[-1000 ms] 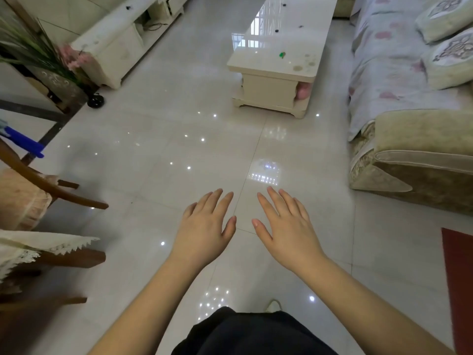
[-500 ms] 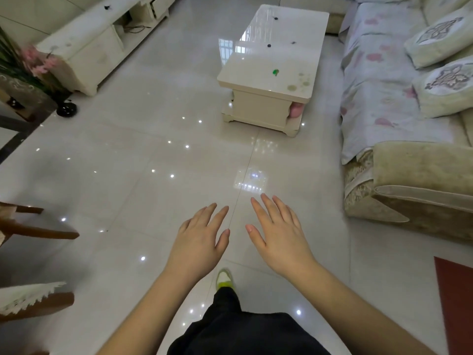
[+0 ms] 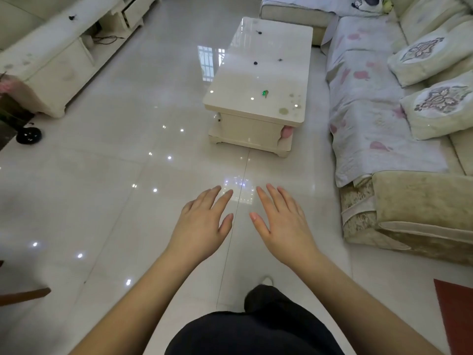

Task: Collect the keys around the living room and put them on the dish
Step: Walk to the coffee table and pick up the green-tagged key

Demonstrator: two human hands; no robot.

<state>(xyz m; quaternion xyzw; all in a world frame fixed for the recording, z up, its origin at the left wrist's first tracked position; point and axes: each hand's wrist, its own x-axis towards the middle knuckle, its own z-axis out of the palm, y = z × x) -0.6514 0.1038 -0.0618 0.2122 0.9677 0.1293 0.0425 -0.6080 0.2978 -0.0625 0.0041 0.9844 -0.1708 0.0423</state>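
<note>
Closer now than half a second ago, the coffee table (image 3: 258, 80) is sitting higher and larger in the view, and the wooden chair at the left edge has nearly slid out of sight. Glossy pale floor tiles (image 3: 115, 188) are filling most of the scene, throwing back points of ceiling light. Along the right side a cream sofa (image 3: 414, 201) is lying under a flowered cover (image 3: 368, 116), with two patterned cushions (image 3: 440, 106) leaning at its back. A long low cabinet (image 3: 51, 60) is running along the left wall. On the table's shiny top a small green-topped thing (image 3: 265, 93) is resting near the front end; it may be a key, though it is too small to tell. Three dark specks (image 3: 255, 63) are lying farther back on the same top and are just as hard to read. Both hands are hanging over the floor, palms down, fingers spread and holding nothing: the left hand (image 3: 202, 226) and the right hand (image 3: 284, 226) are side by side, apart, well short of the table.
</note>
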